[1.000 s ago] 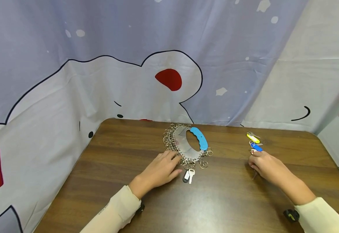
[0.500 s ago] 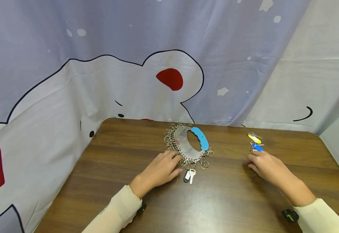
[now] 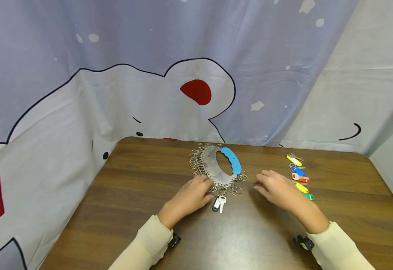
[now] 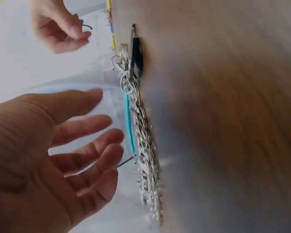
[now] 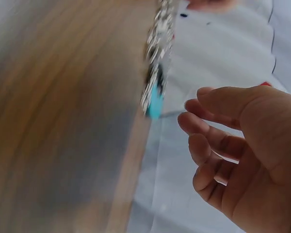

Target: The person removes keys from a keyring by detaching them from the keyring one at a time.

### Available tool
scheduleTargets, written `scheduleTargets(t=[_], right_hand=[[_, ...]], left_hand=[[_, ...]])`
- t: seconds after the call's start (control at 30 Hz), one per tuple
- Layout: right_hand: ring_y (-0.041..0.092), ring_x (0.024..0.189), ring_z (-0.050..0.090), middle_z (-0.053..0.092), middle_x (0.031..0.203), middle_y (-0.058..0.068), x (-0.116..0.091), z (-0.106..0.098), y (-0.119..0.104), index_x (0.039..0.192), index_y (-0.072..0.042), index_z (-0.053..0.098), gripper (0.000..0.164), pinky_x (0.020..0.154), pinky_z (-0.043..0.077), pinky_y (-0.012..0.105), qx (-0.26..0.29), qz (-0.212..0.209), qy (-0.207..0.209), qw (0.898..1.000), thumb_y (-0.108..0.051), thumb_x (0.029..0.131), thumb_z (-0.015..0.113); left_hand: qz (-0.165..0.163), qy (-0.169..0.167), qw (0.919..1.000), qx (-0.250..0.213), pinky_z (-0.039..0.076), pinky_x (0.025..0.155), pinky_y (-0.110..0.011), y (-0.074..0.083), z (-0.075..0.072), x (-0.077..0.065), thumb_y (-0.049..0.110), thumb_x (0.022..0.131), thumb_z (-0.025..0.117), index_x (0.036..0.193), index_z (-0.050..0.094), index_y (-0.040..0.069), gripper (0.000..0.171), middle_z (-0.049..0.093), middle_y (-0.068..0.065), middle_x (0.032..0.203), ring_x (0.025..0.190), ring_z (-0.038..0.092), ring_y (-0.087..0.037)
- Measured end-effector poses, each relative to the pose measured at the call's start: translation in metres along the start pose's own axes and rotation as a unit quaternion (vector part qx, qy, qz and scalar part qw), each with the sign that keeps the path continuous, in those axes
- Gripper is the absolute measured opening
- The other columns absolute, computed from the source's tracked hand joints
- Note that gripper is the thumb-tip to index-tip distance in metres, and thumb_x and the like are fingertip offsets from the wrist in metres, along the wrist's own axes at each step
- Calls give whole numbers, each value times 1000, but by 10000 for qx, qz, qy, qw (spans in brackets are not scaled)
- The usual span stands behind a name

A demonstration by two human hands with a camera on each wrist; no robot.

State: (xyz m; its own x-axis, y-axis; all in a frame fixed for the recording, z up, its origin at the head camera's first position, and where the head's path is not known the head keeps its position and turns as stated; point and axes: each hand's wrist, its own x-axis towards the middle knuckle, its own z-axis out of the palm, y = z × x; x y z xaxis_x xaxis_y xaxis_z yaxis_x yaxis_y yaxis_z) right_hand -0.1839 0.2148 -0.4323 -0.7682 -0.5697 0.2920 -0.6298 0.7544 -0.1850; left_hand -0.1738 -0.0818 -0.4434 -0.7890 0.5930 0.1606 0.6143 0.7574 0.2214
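A curved metal key holder [image 3: 212, 168] with a blue handle [image 3: 232, 160] lies on the table, its outer edge lined with small key rings. At its front hangs a silver key [image 3: 222, 202] beside a black tag [image 3: 215, 205]. My left hand [image 3: 190, 195] hovers at the holder's lower left edge; in the left wrist view its fingers are loosely bent and hold nothing. Right of the holder, above the table, is my right hand [image 3: 277, 190]. Its fingers are relaxed and hold nothing in the right wrist view.
In a column on the right lie tagged keys: a yellow tag [image 3: 294, 160], a blue tag [image 3: 297, 170], a red tag [image 3: 304, 180], another yellow tag [image 3: 301, 187] and a green tag [image 3: 309, 196]. A printed curtain [image 3: 142, 97] hangs behind the wooden table [image 3: 250, 240].
My right hand has left the column of tagged keys and moved left toward the key holder. The red, second yellow and green tags now show. My left hand has shifted slightly right.
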Motion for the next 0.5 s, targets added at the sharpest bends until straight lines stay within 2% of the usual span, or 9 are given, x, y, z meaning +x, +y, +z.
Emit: scheduleTargets(t=[0.3, 0.5], right_hand=[[9, 71, 56, 62, 80, -8, 32, 24, -37, 86, -16, 68, 7, 64, 52, 34, 922, -112, -262, 9953, -15, 83, 74], [11, 71, 56, 61, 74, -10, 45, 35, -50, 83, -16, 66, 7, 66, 50, 34, 1266, -176, -636, 9898, -13, 83, 73]], left_hand=[[-316, -156, 9989, -325, 52, 67, -34, 9, 9, 14, 14, 82, 70, 83, 65, 11, 6, 56, 1, 81, 78, 56, -17], [-480, -251, 9974, -470, 53, 66, -33, 11, 11, 21, 2, 78, 67, 86, 67, 9, 10, 59, 0, 82, 78, 59, -17]])
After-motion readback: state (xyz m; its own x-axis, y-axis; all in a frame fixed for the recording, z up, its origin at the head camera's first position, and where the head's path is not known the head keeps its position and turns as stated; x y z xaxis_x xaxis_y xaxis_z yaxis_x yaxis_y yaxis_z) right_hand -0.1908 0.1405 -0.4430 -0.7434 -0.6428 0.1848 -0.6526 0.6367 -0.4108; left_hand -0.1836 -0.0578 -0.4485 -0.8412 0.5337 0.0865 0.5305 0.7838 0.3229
